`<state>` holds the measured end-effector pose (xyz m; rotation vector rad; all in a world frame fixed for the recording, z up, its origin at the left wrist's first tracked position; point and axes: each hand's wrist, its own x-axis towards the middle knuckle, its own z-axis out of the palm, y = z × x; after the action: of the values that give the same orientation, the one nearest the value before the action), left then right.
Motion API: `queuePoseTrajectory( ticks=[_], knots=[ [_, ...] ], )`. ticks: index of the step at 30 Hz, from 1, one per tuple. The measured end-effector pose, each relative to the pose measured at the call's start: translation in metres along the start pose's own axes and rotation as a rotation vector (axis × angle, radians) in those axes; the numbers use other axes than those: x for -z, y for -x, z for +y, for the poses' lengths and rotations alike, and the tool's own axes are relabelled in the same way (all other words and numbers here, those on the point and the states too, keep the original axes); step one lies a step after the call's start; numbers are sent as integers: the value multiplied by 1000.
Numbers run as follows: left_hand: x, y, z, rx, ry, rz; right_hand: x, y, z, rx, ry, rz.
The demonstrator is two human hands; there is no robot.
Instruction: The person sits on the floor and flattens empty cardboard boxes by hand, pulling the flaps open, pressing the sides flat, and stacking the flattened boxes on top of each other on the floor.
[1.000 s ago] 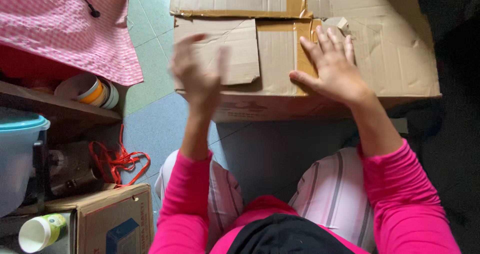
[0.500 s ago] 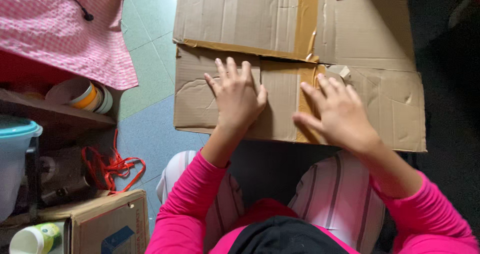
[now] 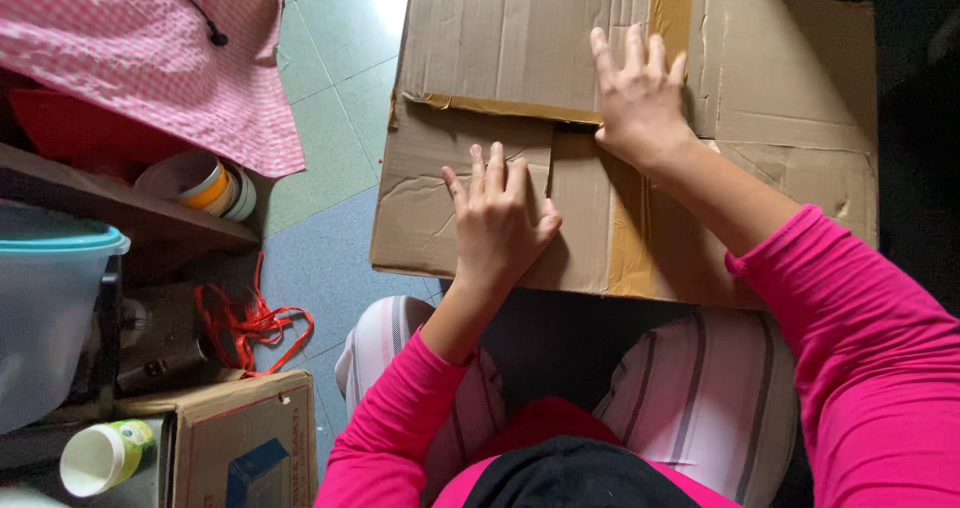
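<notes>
Pressing flat on the top of a large brown cardboard box [image 3: 760, 98], both hands lie open with fingers spread and palms down, pinching nothing. The box stands on the tiled floor [image 3: 340, 118] directly ahead of the seated person's knees, its near edge just above the striped trousers [image 3: 700, 398]. The left hand [image 3: 498, 218] rests on the nearer left flap, close to the box's front edge. The right hand [image 3: 637, 93] lies farther away, across the seam where a strip of brown tape [image 3: 632, 238] runs over the flaps, its fingertips on the far flap. The two hands are near each other but apart.

To the left of the box, well apart from the hands, a pink checked cloth [image 3: 150, 48] hangs over a wooden shelf [image 3: 120, 208]. On that shelf stands a roll of tape [image 3: 205, 183] on its side. Lower down lie a tangle of red cord [image 3: 250, 323], a clear plastic tub with a teal lid [image 3: 50, 308], a smaller cardboard box [image 3: 240, 443] and a white cup [image 3: 100, 458] lying on its side. Nothing stands between the hands and the big box.

Counted: two hands, two cardboard boxes, one cloth, one tub, one cup, one cord.
</notes>
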<state>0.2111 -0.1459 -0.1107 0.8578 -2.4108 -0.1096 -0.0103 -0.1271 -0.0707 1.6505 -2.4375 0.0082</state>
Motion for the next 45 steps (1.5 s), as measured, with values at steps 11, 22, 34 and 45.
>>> queuePoseTrajectory(
  ticks=[11, 22, 34, 45],
  knots=[
    [20, 11, 2, -54, 51, -3, 35, -31, 69, 226, -141, -197],
    [15, -30, 18, -279, 127, -180, 29, -15, 48, 243, -59, -45],
    [-71, -139, 61, -348, -123, -687, -17, 62, 158, 79, -369, -252],
    [-115, -140, 48, -544, 52, -42, -40, 80, 167, -52, -388, -338]
  ],
)
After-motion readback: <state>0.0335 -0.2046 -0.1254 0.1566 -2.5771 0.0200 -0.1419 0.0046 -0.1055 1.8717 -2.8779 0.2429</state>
